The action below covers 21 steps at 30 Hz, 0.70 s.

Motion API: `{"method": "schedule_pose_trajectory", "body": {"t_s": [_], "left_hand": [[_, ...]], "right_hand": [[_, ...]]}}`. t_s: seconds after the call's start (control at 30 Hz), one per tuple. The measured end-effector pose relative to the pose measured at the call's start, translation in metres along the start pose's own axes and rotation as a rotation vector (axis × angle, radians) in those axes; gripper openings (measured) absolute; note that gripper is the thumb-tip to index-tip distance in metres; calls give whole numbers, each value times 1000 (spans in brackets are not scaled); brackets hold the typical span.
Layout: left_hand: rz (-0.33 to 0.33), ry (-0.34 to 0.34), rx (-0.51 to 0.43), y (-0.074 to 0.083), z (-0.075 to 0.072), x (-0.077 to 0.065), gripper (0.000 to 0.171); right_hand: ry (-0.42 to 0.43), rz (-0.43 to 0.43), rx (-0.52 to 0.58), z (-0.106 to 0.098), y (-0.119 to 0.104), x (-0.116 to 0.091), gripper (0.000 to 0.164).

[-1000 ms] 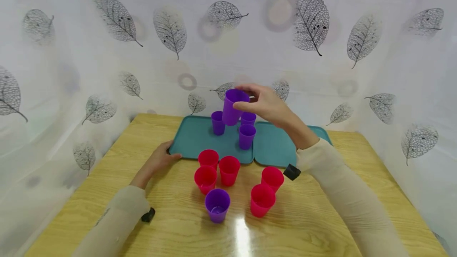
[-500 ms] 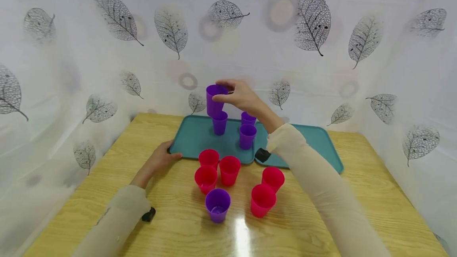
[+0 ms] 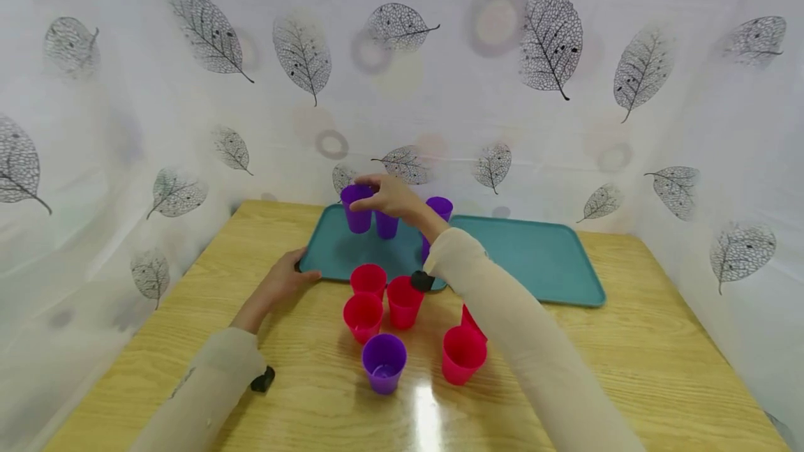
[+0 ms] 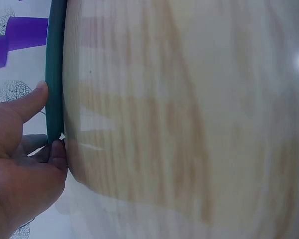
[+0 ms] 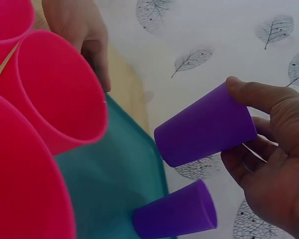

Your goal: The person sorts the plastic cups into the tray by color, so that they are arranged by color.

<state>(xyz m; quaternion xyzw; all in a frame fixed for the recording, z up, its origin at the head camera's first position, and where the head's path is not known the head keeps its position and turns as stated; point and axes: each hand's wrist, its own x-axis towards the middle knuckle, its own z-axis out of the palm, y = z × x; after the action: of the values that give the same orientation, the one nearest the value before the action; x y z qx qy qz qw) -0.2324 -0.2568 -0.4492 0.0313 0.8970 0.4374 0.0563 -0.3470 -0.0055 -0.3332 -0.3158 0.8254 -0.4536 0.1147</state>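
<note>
- Left tray (image 3: pixel 333 251): lies at the far edge of the tabletop (image 3: pixel 289 389), toward its far left corner, and bears upright purple cups.
- Of these, one purple cup (image 3: pixel 386 227) stands toward the tray's far edge, partly behind the right hand (image 3: pixel 394 198); a second (image 3: pixel 440 208) stands near the tray's far right corner; a third (image 3: pixel 425 250) is mostly hidden by the right arm.
- Right tray (image 3: pixel 524 257): lies to the right, toward the tabletop's far right corner.
- Held cup (image 3: pixel 356 211): purple, mouth up, over the far left part of the left tray, just left of the standing cup; whether its base touches the tray cannot be told.
- The right grip is narrowed on this cup's upper part, thumb and fingers either side, with the cup beyond the fingertips.
- Left hand (image 3: pixel 285 277): its grip holds the left tray's near left corner, thumb on the rim, fingers curled at the underside.
- Three red cups (image 3: pixel 363 317) cluster by the left tray's near edge; two more (image 3: pixel 463 356) stand further right, one partly behind the sleeve (image 3: pixel 502 319).
- Front purple cup (image 3: pixel 384 365): upright nearest the tabletop's near edge, inner base visible.
</note>
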Motion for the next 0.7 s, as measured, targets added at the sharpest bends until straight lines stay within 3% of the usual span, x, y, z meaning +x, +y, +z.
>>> {"method": "schedule_pose_trajectory", "body": {"t_s": [0.3, 0.7], "left_hand": [[3, -14, -6, -1, 0, 2, 76], [-16, -16, 6, -1, 0, -1, 75]], "right_hand": [[-37, 61, -28, 20, 17, 7, 64], [-60, 76, -41, 43, 25, 11, 63]]}}
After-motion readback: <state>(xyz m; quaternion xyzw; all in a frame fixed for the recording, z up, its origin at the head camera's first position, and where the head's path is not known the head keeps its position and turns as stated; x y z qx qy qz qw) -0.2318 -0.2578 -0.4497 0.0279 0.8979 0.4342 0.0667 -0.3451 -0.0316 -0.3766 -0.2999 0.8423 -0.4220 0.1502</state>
